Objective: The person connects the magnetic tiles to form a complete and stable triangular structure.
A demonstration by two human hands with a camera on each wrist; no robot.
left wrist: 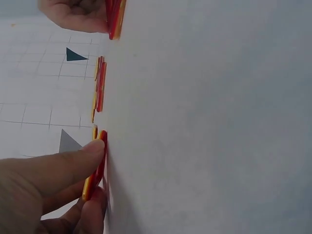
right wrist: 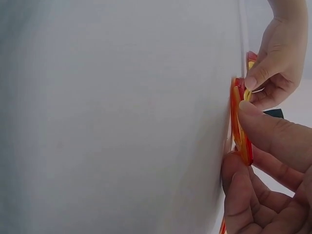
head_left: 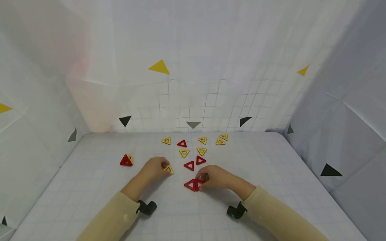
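Observation:
In the head view my left hand [head_left: 154, 168] pinches a yellow triangular tile [head_left: 170, 169] by one side, thumb and fingers at its edge. The left wrist view shows that tile edge-on, with yellow and red edges [left wrist: 95, 170] between thumb and fingers. My right hand [head_left: 217, 177] pinches a red triangular tile [head_left: 197, 185], partly hidden by the fingers. Its left side meets another red triangle [head_left: 190, 185] flat on the table. Two more red triangles, one to the left [head_left: 189, 165] and one to the right [head_left: 200, 160], lie just beyond.
Farther back on the white table [head_left: 265, 160] lie several yellow triangles [head_left: 201, 151] and one red triangle [head_left: 182, 143]. A small red and yellow pyramid [head_left: 126, 160] stands at left. White sheeting [head_left: 193, 40] with coloured triangle marks rises behind and on both sides.

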